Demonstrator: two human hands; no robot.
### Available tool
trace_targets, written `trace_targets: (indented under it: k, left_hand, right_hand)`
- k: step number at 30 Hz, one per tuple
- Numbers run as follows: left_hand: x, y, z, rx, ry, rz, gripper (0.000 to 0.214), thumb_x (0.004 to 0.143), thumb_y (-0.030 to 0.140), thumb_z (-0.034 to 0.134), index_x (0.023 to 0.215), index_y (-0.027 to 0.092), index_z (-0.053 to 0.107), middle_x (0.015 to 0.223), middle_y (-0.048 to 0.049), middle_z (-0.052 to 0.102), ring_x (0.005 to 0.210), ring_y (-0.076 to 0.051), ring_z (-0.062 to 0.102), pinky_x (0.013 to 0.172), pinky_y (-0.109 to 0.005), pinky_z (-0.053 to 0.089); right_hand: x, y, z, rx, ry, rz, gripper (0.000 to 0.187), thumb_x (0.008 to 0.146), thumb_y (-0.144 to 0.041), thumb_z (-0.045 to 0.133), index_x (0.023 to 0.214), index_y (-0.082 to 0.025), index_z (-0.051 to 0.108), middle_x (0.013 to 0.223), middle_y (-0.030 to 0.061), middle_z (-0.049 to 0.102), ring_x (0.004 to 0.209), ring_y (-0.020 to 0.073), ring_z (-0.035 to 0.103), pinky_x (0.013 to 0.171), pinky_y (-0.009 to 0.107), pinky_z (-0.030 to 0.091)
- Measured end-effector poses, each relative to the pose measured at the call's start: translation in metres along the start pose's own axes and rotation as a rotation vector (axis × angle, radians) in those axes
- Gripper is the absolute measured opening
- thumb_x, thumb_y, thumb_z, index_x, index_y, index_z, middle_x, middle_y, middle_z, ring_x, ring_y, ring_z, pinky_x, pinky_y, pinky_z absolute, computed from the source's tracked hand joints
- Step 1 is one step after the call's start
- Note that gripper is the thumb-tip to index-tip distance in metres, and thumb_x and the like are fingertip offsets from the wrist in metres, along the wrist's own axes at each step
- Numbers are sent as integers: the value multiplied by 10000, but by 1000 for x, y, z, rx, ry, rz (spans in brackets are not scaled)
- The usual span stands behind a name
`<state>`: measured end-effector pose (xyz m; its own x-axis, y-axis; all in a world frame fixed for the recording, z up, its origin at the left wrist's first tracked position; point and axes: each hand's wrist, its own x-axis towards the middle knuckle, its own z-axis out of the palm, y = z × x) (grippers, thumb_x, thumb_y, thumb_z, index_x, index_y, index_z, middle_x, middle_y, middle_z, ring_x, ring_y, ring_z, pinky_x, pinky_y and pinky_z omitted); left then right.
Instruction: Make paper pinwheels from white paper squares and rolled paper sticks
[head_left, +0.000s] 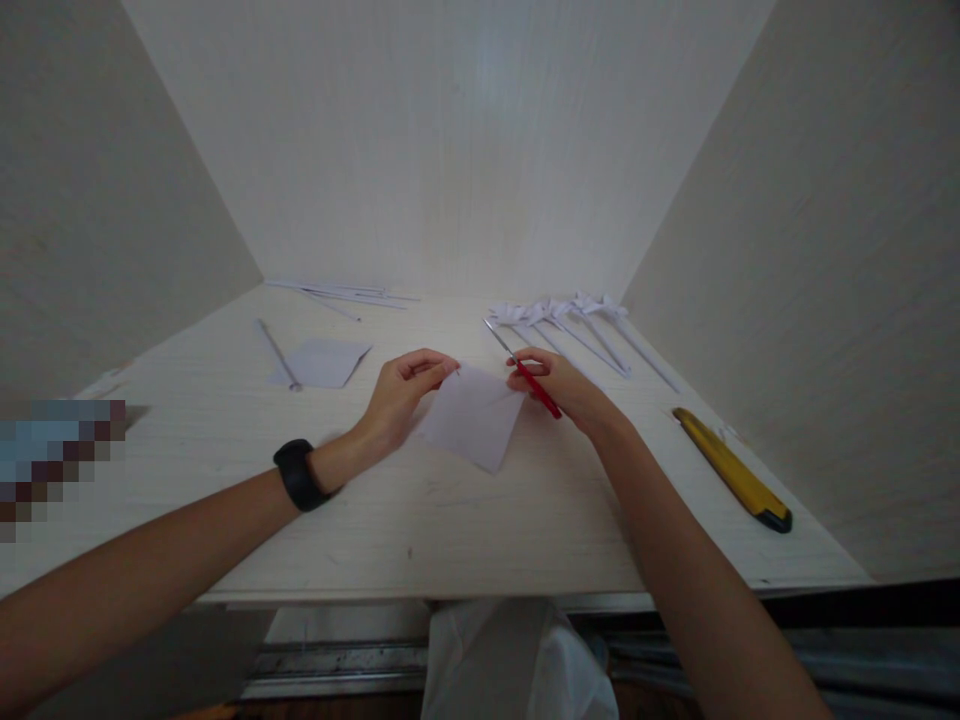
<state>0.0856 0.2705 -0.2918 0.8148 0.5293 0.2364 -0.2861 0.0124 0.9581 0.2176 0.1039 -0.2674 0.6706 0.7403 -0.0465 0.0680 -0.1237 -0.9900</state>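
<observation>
My left hand (405,393) pinches the upper left corner of a white square of paper (474,418), which is tilted above the table. On the paper's right corner, my right hand (559,385) is closed with its fingertips. That same hand also holds a red-handled tool (537,388) with a thin metal blade pointing up and left; it looks like a pair of small scissors, though I cannot make out its exact kind. A black band sits on my left wrist.
White folded paper pinwheel-like pieces on sticks (581,325) lie at the back right. Thin rolled paper sticks (337,294) rest at the back left. Nearer are a sheet of paper (326,362) and a paper roll (276,352). A yellow utility knife (731,468) lies right. Walls enclose three sides.
</observation>
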Motion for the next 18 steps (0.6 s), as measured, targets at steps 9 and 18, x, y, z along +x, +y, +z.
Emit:
trace_targets:
  k: [9, 18]
  left_hand:
    - [-2, 5, 2, 24, -95, -62, 135, 737, 267, 647, 852, 197, 646, 759, -3, 617, 686, -122, 561, 631, -242, 441]
    - [-5, 0, 7, 158, -277, -148, 202, 650, 295, 749, 820, 200, 700, 799, -36, 687, 695, -169, 614, 604, -267, 437]
  right_hand:
    - [-1, -4, -4, 83, 80, -73, 308, 641, -260, 715, 907, -205, 570, 658, -55, 546, 459, 52, 396, 433, 215, 286]
    - [-4, 0, 19, 90, -80, -179, 330, 620, -247, 715, 896, -211, 539, 681, -50, 589, 573, 80, 507, 505, 200, 362]
